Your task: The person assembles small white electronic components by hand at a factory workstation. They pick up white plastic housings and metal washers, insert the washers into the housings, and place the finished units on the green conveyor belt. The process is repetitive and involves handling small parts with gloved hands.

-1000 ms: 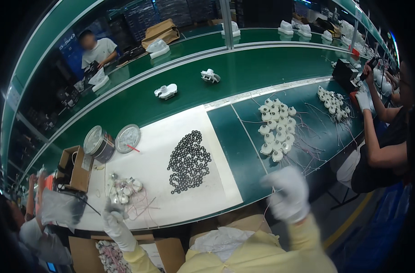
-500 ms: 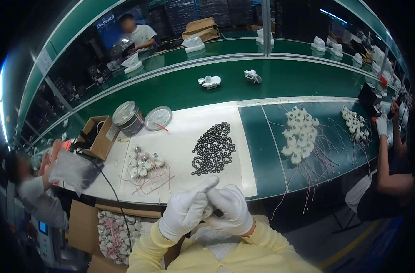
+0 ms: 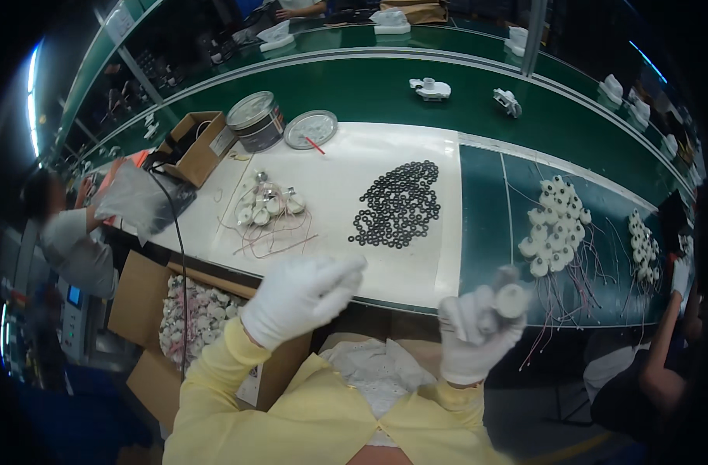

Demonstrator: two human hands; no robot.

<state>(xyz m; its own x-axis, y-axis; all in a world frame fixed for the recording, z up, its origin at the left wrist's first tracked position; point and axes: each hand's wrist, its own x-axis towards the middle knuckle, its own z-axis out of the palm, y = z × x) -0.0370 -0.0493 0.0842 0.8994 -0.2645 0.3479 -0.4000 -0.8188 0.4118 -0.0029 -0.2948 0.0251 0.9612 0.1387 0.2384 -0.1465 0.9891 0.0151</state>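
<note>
My left hand (image 3: 301, 301), in a white glove, is over the table's front edge with its fingers stretched toward the black rings (image 3: 400, 203). Nothing shows between its fingertips. To the right, my right hand (image 3: 478, 337), also gloved, grips a small round white motor (image 3: 511, 301), slightly blurred. The black rings lie in a loose patch on the white sheet (image 3: 338, 186). Left of them is a small heap of white motors with pink wires (image 3: 269, 208). A larger group of white motors (image 3: 556, 229) stands on the green surface at right.
A cardboard box (image 3: 172, 322) of wired motors is below the table at left. A tin (image 3: 255, 124), a round lid (image 3: 310, 129) and a small carton (image 3: 197, 147) stand behind. White parts (image 3: 430, 89) lie on the green belt. People work at both sides; a black cable (image 3: 179, 248) hangs down.
My hands, together before, have moved apart: the left to the left, the right to the right with the motor. The view has shifted, so the table appears nearer.
</note>
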